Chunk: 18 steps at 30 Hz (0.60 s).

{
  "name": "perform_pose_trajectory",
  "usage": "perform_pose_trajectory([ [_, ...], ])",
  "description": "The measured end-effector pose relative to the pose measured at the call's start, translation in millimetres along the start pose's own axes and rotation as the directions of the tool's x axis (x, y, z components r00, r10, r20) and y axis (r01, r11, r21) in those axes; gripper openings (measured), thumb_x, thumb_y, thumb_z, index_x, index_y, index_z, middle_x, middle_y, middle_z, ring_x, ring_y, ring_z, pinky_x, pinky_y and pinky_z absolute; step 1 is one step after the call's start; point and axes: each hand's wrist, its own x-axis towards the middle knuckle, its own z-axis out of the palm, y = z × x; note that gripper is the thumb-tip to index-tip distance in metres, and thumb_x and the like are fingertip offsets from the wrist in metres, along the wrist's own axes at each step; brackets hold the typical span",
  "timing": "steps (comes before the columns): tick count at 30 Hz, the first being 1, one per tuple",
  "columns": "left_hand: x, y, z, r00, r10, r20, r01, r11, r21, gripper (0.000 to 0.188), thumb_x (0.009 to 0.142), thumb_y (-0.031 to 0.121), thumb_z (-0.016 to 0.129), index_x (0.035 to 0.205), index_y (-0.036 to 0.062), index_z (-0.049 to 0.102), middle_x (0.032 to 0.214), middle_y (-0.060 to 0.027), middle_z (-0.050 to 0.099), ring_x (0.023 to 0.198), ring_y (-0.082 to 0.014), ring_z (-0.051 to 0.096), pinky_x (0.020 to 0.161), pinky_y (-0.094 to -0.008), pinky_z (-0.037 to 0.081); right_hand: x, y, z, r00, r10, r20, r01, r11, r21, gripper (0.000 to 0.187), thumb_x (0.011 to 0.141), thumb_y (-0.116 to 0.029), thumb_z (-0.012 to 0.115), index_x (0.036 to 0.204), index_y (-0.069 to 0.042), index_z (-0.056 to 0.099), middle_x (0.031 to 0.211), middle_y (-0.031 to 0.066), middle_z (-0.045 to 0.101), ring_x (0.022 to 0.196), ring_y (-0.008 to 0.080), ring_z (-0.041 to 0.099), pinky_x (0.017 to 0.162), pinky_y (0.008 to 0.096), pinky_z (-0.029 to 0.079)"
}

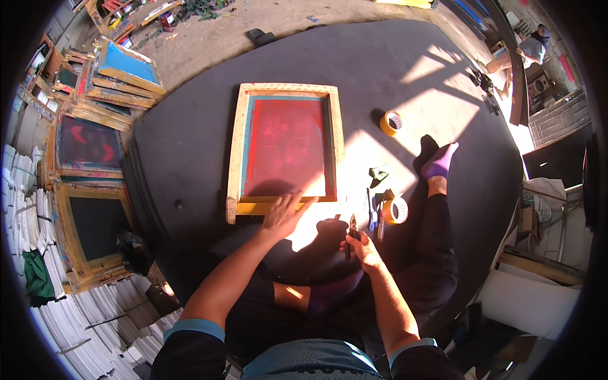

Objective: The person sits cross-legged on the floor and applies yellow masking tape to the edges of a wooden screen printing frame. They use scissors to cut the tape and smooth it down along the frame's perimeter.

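In the head view, a wooden screen-printing frame with a red mesh is lying flat on a dark mat spread over the ground. The person is seated at the near edge of the mat, one leg stretched out to the right with a purple sock on the foot.

The left hand is being laid open, fingers spread, on the near rail of the frame, apparently so that the frame is pinned down and kept from sliding. Nothing is being gripped by it. The right hand is being held closed around the handles of a pair of pliers, their nose pointing away from the person toward the near right corner of the frame, just beside it but apart from the wood.

Small tools and a roll of yellow tape are being kept within reach to the right of the pliers; a second yellow tape roll is lying farther off on the mat.

The mat is being lit in patches by strong sunlight, with bare dusty ground beyond its far edge. To the left, more wooden frames are being stacked, one with a blue mesh, and piles of white sheets are being stored along the left and near-left side. Far right, another person is sitting by a wall.
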Motion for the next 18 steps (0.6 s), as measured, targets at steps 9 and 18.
perform_pose_trajectory([
  [9,-23.0,-10.4,15.0,0.98,-0.133,0.15,0.126,0.991,0.052,0.051,0.092,0.019,0.066,0.143,0.0236,0.065,0.11,-0.0043,0.065,0.112,-0.0256,0.061,0.095,-0.0422,0.053,-18.7,-20.4,50.5,0.992,0.081,0.096,-0.09,0.992,0.086,0.033,0.106,-0.021,0.061,0.134,-0.007,0.055,0.108,0.0123,0.073,0.098,0.0246,0.075,0.081,0.0413,0.06],
  [18,-14.4,61.2,34.3,0.965,-0.263,0.008,0.263,0.964,-0.039,0.056,0.091,0.036,0.076,0.143,0.0224,0.064,0.098,-0.0049,0.061,0.098,-0.0269,0.058,0.088,-0.0436,0.049,-1.2,-18.5,28.3,0.995,0.086,-0.057,-0.089,0.995,-0.046,0.025,0.103,-0.023,0.064,0.121,-0.006,0.059,0.093,0.0053,0.067,0.082,0.0177,0.068,0.072,0.0404,0.059],
])
